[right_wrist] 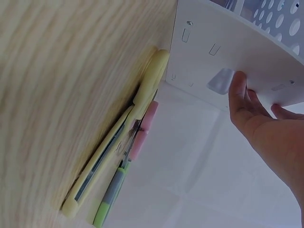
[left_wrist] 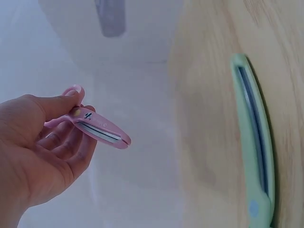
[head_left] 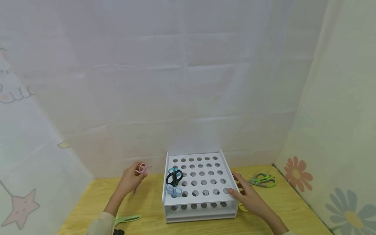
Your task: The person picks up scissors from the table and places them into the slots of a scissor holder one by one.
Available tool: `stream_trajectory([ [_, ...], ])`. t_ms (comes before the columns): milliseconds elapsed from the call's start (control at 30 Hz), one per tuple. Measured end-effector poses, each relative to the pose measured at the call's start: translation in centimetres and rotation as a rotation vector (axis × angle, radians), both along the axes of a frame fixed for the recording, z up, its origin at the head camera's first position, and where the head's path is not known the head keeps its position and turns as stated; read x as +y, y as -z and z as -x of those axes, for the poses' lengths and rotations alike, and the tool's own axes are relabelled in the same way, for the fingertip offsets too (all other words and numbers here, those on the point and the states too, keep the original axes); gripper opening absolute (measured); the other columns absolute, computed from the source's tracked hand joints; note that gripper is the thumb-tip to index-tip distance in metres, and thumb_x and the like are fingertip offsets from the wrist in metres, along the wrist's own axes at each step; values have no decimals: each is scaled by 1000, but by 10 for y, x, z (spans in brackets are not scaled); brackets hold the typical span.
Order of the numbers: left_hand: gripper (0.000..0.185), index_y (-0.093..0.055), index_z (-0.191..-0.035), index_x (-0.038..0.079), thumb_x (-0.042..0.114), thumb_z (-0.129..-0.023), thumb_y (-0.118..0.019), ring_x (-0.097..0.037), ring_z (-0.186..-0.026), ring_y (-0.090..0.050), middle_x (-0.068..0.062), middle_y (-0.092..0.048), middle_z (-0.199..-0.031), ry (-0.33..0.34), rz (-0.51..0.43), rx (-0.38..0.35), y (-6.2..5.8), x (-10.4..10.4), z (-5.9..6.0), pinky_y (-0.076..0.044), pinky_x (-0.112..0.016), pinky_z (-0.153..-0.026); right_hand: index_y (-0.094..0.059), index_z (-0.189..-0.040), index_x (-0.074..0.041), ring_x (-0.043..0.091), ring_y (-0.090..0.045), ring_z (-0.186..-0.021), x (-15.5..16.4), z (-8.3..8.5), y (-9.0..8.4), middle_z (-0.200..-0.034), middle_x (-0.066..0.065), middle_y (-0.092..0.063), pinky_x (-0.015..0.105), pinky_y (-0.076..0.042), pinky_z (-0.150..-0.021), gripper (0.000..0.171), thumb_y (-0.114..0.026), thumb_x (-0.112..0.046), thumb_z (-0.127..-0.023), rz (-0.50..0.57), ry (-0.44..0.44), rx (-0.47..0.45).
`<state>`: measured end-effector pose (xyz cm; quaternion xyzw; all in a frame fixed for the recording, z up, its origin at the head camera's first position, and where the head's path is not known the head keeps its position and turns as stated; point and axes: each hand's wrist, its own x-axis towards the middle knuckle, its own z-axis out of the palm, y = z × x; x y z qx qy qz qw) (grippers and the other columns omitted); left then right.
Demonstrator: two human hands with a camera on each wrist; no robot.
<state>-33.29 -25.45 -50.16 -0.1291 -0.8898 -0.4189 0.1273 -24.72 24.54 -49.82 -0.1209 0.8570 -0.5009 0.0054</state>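
Observation:
My left hand [head_left: 130,179] holds a pair of small pink scissors [head_left: 142,171] above the wooden table [head_left: 147,202], left of the white perforated rack [head_left: 199,199]. In the left wrist view the pink scissors [left_wrist: 97,129] sit closed between thumb and fingers of that hand [left_wrist: 42,142]. My right hand [head_left: 245,195] rests with straight fingers against the rack's right side; the right wrist view shows its fingers [right_wrist: 240,102] touching the rack wall [right_wrist: 223,52]. Black and blue scissors [head_left: 174,180] stand in holes at the rack's left.
Green scissors [head_left: 127,219] lie on the table near my left sleeve, seen as green scissors [left_wrist: 256,142] in the left wrist view. Grey-green scissors [head_left: 262,180] lie right of the rack. Yellow scissors [right_wrist: 118,147] and pink-handled ones lie beside the rack. White curtains surround the table.

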Motion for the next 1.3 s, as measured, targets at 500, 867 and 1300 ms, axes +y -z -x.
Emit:
stream_trajectory([
  [500,39,-64,-126,18,22,-91,-80,-11,-77,-70,3,-69,-92,66,-100,126,-72,35,-70,-56,-31,-64,-29,-161,-20,34,-54,-122,-2,-5,-3,-157,19,-34,34,-54,-83,72,-65,-35,-101,45,11,31],
  [867,37,-65,-124,21,22,-91,-81,-21,-77,-71,-4,-67,-99,218,-279,63,-104,81,-101,-58,-33,-64,-29,-161,-20,32,-56,-120,0,-3,1,-155,16,-38,33,-55,-83,74,-68,-37,-100,37,20,23],
  [1300,39,-63,-129,10,5,-93,-75,-18,-71,-65,-6,-65,-92,317,-335,71,-104,137,-96,-56,-28,-62,-30,-161,-23,32,-54,-123,2,1,4,-155,12,-38,32,-54,-86,72,-65,-39,-101,14,7,31],
])
